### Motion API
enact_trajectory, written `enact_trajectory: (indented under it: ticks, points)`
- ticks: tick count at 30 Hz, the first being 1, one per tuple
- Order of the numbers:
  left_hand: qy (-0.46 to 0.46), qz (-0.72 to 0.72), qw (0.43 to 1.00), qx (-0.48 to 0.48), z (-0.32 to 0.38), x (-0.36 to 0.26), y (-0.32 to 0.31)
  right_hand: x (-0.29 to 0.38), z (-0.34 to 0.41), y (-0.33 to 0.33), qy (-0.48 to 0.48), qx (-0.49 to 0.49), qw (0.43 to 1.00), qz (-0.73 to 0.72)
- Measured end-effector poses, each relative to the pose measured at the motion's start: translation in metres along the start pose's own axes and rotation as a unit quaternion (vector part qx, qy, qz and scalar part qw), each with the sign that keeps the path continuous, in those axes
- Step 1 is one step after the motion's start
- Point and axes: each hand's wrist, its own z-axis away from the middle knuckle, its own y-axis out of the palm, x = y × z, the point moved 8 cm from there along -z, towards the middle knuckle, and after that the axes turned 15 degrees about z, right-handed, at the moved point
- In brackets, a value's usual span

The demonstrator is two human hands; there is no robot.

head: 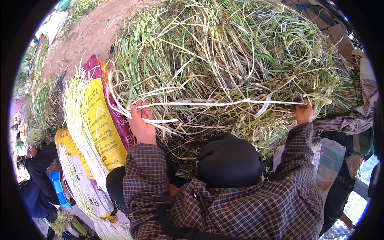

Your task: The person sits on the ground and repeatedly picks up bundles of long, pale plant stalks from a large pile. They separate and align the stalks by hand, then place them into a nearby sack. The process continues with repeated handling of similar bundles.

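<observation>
My left hand holds a few long white plant stalks between thumb and fingers, their ends curling up to the left and jutting out to the right. One pale stalk runs nearly straight across from it to my right hand, which pinches the far end. Some leafy tips show around the right fingers, but which of them it holds is unclear. Beneath and beyond both hands lies a large heap of tangled green and whitish stalks.
Left of me, trimmed pale stalks lie on a yellow and purple printed sack. Another stalk bundle rests on a second sack. A seated person's dark-trousered leg is farther left. A checked cloth lies at right. Bare earth shows at upper left.
</observation>
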Motion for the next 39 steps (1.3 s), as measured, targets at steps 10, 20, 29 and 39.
enact_trajectory:
  ticks: [10,20,29,39]
  points:
    - [-0.082,-0.114,0.982,0.127,0.055,0.026,0.047,-0.031,0.140,0.233,-0.376,0.286,0.546,0.692]
    - [-0.142,-0.353,0.878,0.291,0.087,0.031,0.068,-0.101,0.185,0.291,-0.180,0.535,0.609,0.558]
    - [0.082,-0.034,0.996,0.003,0.024,-0.035,0.010,-0.059,0.091,0.228,0.001,0.304,0.904,0.300]
    - [-0.188,-0.180,0.939,0.227,0.093,0.077,0.050,-0.126,0.236,0.294,-0.074,0.668,0.599,0.436]
